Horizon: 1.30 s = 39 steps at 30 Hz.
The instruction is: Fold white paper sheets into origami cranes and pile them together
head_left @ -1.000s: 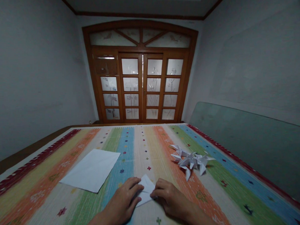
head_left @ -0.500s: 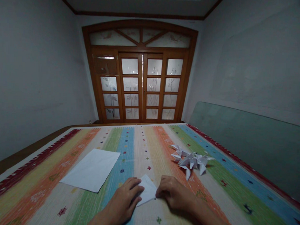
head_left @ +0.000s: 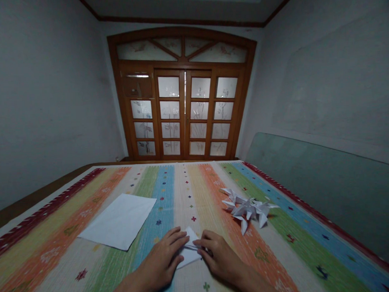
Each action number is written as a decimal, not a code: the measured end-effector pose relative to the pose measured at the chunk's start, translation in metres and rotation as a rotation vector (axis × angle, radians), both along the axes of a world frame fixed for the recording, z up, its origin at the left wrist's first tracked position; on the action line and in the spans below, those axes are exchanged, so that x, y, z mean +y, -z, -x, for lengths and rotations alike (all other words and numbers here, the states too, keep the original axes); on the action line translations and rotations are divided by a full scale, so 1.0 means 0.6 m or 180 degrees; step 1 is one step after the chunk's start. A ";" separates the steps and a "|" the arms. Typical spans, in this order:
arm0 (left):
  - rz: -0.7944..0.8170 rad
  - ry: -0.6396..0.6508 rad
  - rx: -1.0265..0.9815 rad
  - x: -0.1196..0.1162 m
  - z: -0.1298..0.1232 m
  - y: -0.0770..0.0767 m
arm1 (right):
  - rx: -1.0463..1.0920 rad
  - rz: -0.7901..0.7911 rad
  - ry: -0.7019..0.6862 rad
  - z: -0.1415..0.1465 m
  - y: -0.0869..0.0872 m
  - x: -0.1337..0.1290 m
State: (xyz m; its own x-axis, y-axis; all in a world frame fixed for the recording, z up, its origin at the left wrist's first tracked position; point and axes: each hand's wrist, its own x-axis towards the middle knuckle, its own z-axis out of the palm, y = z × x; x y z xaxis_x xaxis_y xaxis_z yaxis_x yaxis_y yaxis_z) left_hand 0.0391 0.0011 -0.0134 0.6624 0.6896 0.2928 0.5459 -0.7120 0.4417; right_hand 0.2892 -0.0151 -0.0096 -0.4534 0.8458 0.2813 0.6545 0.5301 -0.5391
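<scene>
A small folded sheet of white paper [head_left: 189, 257] lies on the striped cloth between my hands. My left hand [head_left: 163, 258] holds it from the left, fingertips over its upper part and thumb against its lower left edge. From the right, my right hand [head_left: 217, 251] pinches a flap of the paper between thumb and forefinger. The flap is raised and folded inward, with the paper's top corner showing above it. Fingers cover part of both side edges.
A stack or sheet of white paper [head_left: 119, 221] lies to the left. Several folded white paper figures [head_left: 249, 210] sit in a cluster at the right. The striped tablecloth [head_left: 106, 268] covers the table; a pale green board [head_left: 319, 175] stands along its right side.
My right hand has shifted slightly left, bringing the paper's right corner inward as a lifted flap. My left hand's fingers have moved a little farther over the paper.
</scene>
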 end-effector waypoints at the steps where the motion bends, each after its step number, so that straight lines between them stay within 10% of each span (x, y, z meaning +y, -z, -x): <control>1: 0.0026 -0.0007 -0.0004 -0.001 0.000 -0.002 | -0.0054 -0.0029 -0.0019 0.001 0.000 -0.001; 23: -0.0193 0.0144 0.0015 -0.005 0.000 -0.020 | -0.0440 -0.0804 -0.0354 -0.008 0.027 0.023; 39: -0.0484 0.0471 0.0423 0.001 0.004 -0.005 | -0.0276 -0.0793 -0.0868 -0.018 -0.028 0.003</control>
State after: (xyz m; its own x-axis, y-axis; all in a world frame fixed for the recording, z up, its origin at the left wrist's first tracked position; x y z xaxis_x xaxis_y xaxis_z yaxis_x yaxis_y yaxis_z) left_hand 0.0367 0.0016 -0.0106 0.7925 0.5367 0.2895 0.4767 -0.8413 0.2547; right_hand 0.2999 -0.0132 0.0070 -0.6836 0.6013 0.4137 0.5088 0.7990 -0.3205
